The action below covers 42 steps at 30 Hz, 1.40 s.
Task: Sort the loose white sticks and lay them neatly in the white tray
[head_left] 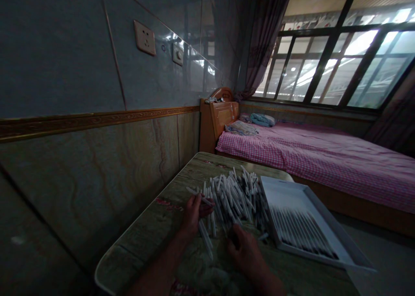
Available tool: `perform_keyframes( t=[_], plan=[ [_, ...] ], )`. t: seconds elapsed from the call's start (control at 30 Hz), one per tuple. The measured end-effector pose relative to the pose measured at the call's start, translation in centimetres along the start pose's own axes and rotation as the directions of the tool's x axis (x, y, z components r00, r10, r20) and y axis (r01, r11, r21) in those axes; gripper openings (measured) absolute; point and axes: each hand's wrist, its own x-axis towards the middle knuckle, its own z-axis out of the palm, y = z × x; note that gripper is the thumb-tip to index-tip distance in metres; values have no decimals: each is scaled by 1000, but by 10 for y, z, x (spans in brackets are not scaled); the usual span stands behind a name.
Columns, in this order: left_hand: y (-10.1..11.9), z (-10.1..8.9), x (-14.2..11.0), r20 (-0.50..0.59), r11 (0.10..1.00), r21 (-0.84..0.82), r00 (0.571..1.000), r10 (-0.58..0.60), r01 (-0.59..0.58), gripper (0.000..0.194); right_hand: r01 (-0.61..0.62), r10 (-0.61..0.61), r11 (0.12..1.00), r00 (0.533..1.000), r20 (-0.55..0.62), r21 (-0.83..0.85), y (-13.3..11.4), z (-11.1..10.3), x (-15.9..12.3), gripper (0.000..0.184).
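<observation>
My left hand [193, 211] is closed on a slim white pen-like stick [193, 191], which pokes out between thumb and fingers toward the upper left. Beside it on the table lies a large loose heap of similar white sticks [228, 194], some with dark parts. A few translucent sticks [205, 239] rest just below the left hand. My right hand [243, 246] is at the near edge of the heap with its fingers curled in; what they hold, if anything, is hidden. To the right, a shallow white tray [285, 184] contains a neat slanted row of dark-tipped sticks [301, 229].
Both hands work over a green marble-patterned table [142, 239] with rounded corners. A tiled wall [139, 157] runs along its left side. Behind stands a bed [311, 157] with a pink checked sheet, beneath a window [324, 66].
</observation>
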Motion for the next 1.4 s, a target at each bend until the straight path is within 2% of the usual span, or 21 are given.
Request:
perform_keyframes(
  t=[0.33, 0.47, 0.57, 0.7, 0.77, 0.9, 1.1, 1.23, 1.3, 1.4],
  plan=[
    [1, -1, 1, -24, 1000, -8, 1000, -13, 13, 30, 34, -34, 999, 999, -20, 22, 3, 3, -2, 10],
    [1, 0, -2, 40, 992, 126, 999, 16, -21, 36, 38, -38, 999, 999, -36, 1, 4, 1, -2, 10],
    [0, 3, -4, 94, 972, 225, 994, 50, -70, 39, 39, -41, 999, 993, -113, -20, 6, -5, -2, 10],
    [-1, 6, -7, 195, 973, 215, 980, 38, -81, 41, 54, -26, 989, 980, -197, 140, 7, -13, -1, 15],
    [-2, 8, -10, 238, 983, 175, 971, 11, -54, 41, 17, 36, 968, 979, -203, 252, 5, -13, 0, 16],
    [-6, 13, -23, 339, 986, 117, 929, -150, 117, 42, -101, 211, 894, 955, -211, 436, 0, -6, 5, 13],
    [-6, 19, -40, 425, 964, 61, 867, -258, 257, 41, -117, 363, 763, 891, -272, 636, 1, -2, 14, 16],
    [-4, 22, -44, 406, 955, 16, 871, -276, 295, 38, -118, 368, 724, 899, -236, 679, 1, -2, 19, 24],
    [-3, 22, -42, 390, 952, -25, 880, -271, 304, 35, -108, 355, 733, 903, -243, 672, 2, -3, 19, 32],
    [1, 20, -34, 321, 949, -147, 921, -221, 279, 29, -59, 228, 869, 929, -292, 491, 8, -6, 14, 33]
  ],
)
